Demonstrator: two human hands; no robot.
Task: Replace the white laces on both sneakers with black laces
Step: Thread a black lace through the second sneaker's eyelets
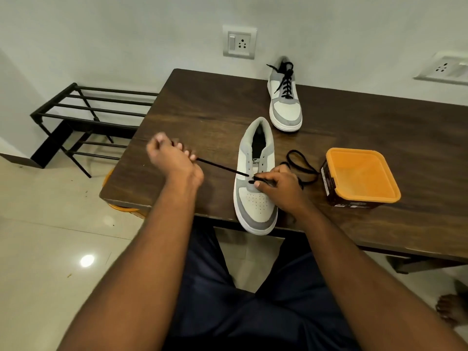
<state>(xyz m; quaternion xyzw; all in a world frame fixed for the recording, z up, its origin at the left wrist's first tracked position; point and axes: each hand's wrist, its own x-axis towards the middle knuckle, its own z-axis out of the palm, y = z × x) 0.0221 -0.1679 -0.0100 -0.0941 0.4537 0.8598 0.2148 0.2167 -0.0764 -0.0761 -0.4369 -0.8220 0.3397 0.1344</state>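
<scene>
Left hand fisted round black lace, pulled out left of near sneaker, strand taut. Right hand on sneaker's right side, fingers curled, pinching lace at lowest eyelets; thumb on the vamp.

Near sneaker at front edge of table, toe toward the body, heel away. Long axis near-to-far; taut strand crosses it almost square, running left and slightly away. Only bottom eyelets threaded; upper eyelets bare. No white lace seen.

Slack lace looped just right of sneaker, beyond right hand, touching or nearly touching tub. Tub orange-rimmed, open, farther right of sneaker.

Far sneaker beyond near sneaker's heel, laced black top to bottom. Judged done.

Judgement: first crossing being evened up. Left end longer-looking than needed; right hand nearer the eyelets, better placed to feed next hole. Next pull along the strand's line, not the shoe's.

Rack left of table. Sockets on wall behind.
</scene>
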